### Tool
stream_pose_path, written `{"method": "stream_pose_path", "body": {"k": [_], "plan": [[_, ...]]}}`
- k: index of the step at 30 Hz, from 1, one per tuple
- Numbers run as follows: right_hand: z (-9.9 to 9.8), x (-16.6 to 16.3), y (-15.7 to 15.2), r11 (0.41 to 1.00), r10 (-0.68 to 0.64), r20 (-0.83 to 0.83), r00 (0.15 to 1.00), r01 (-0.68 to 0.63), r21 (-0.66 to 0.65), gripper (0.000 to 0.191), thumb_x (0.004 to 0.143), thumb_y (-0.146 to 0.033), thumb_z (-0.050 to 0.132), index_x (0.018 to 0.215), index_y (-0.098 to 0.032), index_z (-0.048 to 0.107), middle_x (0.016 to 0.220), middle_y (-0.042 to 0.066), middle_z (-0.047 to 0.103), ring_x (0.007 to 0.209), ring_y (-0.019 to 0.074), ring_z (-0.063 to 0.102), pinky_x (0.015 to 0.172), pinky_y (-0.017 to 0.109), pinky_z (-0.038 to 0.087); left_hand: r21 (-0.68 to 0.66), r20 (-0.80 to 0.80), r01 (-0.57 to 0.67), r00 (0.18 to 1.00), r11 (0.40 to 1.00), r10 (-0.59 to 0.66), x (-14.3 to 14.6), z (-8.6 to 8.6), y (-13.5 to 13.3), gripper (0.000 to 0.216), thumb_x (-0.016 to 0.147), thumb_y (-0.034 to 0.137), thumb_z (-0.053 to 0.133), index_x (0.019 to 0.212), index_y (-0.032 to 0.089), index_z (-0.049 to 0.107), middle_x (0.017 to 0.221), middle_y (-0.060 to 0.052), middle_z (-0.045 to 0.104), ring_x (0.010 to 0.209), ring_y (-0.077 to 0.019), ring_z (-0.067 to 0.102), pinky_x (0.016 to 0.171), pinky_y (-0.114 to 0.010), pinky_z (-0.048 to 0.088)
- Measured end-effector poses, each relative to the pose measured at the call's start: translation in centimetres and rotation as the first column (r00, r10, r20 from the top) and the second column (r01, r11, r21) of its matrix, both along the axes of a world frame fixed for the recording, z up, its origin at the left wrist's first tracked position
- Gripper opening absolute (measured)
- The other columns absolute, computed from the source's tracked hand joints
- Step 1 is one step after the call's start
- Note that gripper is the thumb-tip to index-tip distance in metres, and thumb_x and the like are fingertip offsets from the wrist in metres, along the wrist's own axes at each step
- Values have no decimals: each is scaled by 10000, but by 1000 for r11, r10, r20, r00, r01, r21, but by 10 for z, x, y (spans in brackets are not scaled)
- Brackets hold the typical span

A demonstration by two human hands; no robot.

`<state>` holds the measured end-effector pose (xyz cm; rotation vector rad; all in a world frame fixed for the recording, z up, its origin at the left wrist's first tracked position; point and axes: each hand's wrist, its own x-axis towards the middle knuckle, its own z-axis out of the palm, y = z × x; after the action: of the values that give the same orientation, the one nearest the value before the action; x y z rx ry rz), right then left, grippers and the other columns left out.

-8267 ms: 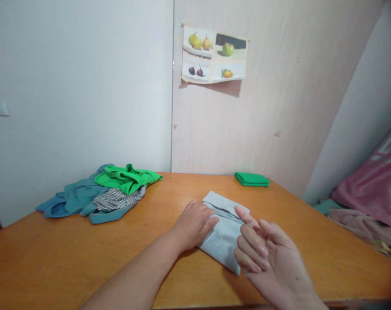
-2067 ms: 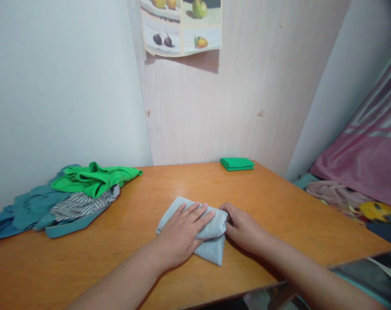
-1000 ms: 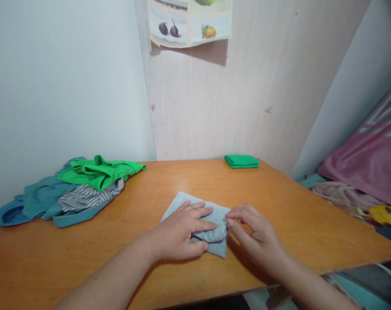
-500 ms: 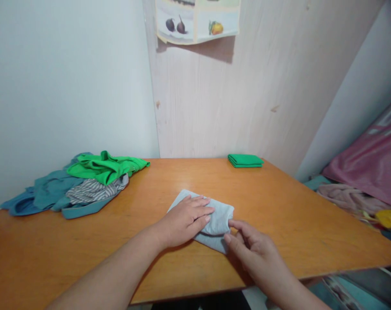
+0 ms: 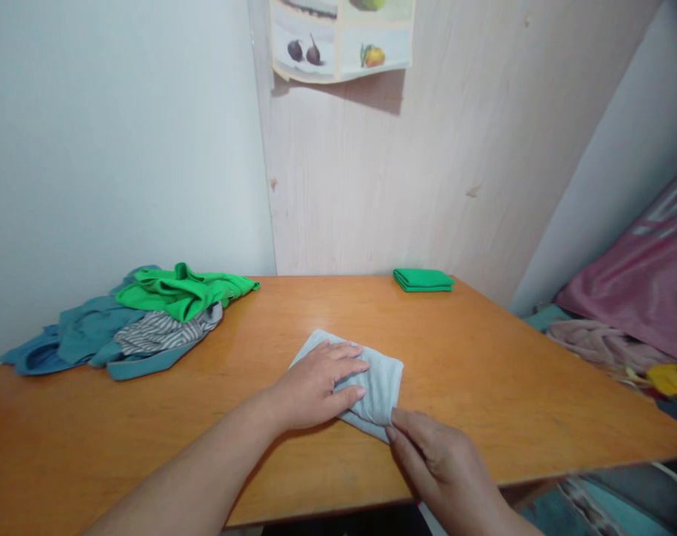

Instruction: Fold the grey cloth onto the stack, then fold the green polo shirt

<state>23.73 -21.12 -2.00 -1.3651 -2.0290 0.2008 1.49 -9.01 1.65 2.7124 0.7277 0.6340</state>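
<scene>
Head view: grey cloth (image 5: 381,383) on tabletop (image 5: 483,372), long axis roughly ten-to-four o'clock. Left hand (image 5: 320,383) flat atop, fingers slightly spread, gripping nothing. Right hand (image 5: 442,454) equally near, fingers pinching five-o'clock corner; cloth extends toward eleven.

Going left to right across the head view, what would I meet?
Clothes pile → gray cloth with the left hand on it → right hand → pink fabric.
</scene>
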Motion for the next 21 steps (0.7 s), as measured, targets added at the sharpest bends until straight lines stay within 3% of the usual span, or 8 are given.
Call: {"method": "stream_pose_path", "body": {"k": [5,10,12,15,18,21], "plan": [[-6,4,0,999,-4,-167,986,-2,-38,261,970,-326,481,1138,-278,675,962,42,737,854,205,702,748,305,574,-13,-10,-3,1000,1000,3,-1,5,-2,415,925,425,589,1308,269,625,1468,-108,512,1368,-283,445,1150,-508,302],[-1,11,7,990,-128,-322,938,140,13,239,969,-347,511,1110,-248,677,1021,68,726,936,215,688,807,334,569,-30,-22,1,1000,1000,-1,0,4,-2,416,865,379,662,1266,265,659,1472,-112,505,1364,-300,443,1137,-501,322],[8,13,12,983,-131,-297,946,163,85,234,969,-345,512,1109,-252,675,1013,71,718,938,220,679,803,351,567,-43,30,15,999,999,-14,0,4,0,403,873,373,655,1259,256,658,1442,-106,537,1342,-286,468,1131,-478,338],[20,12,20,970,-98,-191,977,136,201,292,951,-348,547,1211,-255,642,1187,99,680,1119,253,627,944,425,532,-98,177,1,984,995,17,-2,4,6,337,931,350,574,1239,237,650,1326,-82,629,1239,-238,557,1085,-413,407],[26,10,28,969,-88,-82,993,104,226,420,943,-367,563,1346,-250,572,1387,117,579,1306,285,511,1075,507,445,-166,320,-131,930,977,179,-7,4,18,304,980,341,481,1194,214,656,1239,-73,674,1165,-215,605,1043,-376,449],[25,10,35,976,-94,-30,995,98,194,495,960,-396,526,1431,-246,500,1479,119,497,1381,298,431,1108,557,401,-216,387,-269,859,939,335,-15,0,33,334,993,351,440,1215,211,647,1240,-79,676,1164,-222,611,1038,-390,458]]}}
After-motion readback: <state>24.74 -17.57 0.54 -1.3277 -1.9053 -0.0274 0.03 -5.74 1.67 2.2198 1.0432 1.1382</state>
